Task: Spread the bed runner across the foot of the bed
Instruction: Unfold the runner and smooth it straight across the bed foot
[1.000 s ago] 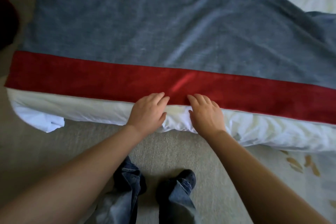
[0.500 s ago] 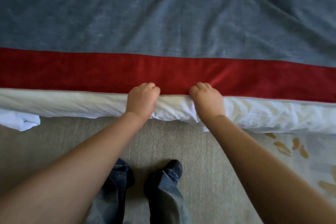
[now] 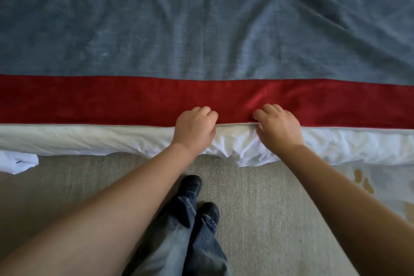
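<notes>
Lengthwise across the foot of the bed (image 3: 89,139) lies the bed runner (image 3: 156,29), grey-blue with a red band (image 3: 89,101) along its near edge. It lies mostly flat, but toward the right its far side rises in a dark fold with creases running off it. Both hands are at the near hem, near each other but not touching. The left hand (image 3: 195,129) grips the edge with fingers curled over the red band, and the right hand (image 3: 279,126) pinches the hem under its curled fingers. The bed's white cover bulges below the hem, bunched between the wrists. Beige carpet (image 3: 268,208) lies below, with the person's jeans (image 3: 201,248) and dark shoes (image 3: 190,182).
</notes>
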The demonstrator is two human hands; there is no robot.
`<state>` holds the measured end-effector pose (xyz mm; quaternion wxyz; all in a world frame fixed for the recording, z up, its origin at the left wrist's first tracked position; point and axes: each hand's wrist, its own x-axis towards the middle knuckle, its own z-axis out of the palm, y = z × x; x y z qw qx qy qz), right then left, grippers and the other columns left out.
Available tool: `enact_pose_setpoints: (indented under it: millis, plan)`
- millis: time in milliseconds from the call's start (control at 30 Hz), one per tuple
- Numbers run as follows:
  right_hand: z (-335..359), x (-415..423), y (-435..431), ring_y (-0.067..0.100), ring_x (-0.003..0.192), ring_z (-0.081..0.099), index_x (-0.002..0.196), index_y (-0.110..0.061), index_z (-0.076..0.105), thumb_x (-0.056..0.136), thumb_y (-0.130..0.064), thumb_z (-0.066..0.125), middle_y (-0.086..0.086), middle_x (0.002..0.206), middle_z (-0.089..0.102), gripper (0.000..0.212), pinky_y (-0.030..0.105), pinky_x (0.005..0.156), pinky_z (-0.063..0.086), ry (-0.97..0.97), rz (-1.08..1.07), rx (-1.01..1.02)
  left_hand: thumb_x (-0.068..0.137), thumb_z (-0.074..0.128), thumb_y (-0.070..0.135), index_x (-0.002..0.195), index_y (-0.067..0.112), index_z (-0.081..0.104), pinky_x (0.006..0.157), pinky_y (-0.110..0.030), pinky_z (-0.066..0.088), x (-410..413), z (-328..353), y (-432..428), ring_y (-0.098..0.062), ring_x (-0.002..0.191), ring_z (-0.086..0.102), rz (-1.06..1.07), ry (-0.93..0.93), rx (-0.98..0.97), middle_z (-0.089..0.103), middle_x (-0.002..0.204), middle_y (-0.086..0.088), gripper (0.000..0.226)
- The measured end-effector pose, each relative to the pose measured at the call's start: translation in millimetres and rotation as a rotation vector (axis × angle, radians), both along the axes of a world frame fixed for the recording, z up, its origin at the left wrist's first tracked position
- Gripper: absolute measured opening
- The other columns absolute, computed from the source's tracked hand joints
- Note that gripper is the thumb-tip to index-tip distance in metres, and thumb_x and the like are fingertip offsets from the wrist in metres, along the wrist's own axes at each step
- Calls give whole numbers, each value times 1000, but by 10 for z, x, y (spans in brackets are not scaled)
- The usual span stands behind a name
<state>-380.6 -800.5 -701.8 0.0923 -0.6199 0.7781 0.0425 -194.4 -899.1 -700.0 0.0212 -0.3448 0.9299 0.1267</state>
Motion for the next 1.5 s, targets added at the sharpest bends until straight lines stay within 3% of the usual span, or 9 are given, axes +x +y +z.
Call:
enact_pose_setpoints:
  millis: [167,333,567,833,967,1200,1333,1500]
  plan:
    - [63,-471,184,25,90,56,97,-14,66,86,-12,56,3,91,61,15,32,71,41,82,-88,82,89,51,13,100,15,67,61,-33,46,-559,-40,103,-20,87,59,-102,33,40,65,95,1,20]
    - [68,-610,319,20,90,59,95,-18,66,85,-12,55,-2,91,63,16,30,73,43,62,-119,159,82,58,1,80,10,67,51,-29,35,-750,-82,166,-24,72,60,-177,-41,85,63,77,-3,13]
    - [138,-651,423,16,100,57,106,-27,64,90,-20,52,-7,101,62,21,29,80,45,-26,-145,158,87,49,14,85,16,61,51,-28,32,-850,-11,95,-21,76,61,-355,-103,67,62,83,2,12]
    - [113,-1315,817,21,99,55,106,-23,64,85,-15,59,-2,100,58,23,34,79,45,60,-299,189,90,51,24,97,18,61,56,-29,39,-1530,5,460,-20,80,60,-381,-5,89,62,90,2,14]
    - [85,-1783,989,20,96,55,101,-23,65,84,-17,60,-3,97,57,19,32,76,43,148,-248,207,91,50,17,101,17,63,62,-31,45,-1966,-19,727,-22,84,61,-325,24,87,63,94,1,17]
    - [72,-2451,1324,20,88,60,90,-21,63,81,-8,56,-4,88,62,18,27,67,31,212,-101,275,87,54,12,96,15,66,58,-30,40,-2576,-48,1106,-23,84,61,-299,-31,106,64,92,0,16]
    - [26,-2664,1505,18,87,61,94,-22,60,84,-14,52,-5,91,63,15,27,72,40,138,-50,318,76,52,-6,80,10,60,52,-28,27,-2799,-61,1308,-25,74,59,-276,-125,105,60,80,-3,19]
    - [-79,-2695,1637,19,88,60,94,-21,59,83,-10,51,-3,93,62,18,29,73,43,38,48,294,79,51,4,81,14,58,53,-28,28,-2850,-65,1392,-22,72,58,-269,-191,99,61,82,-1,12]
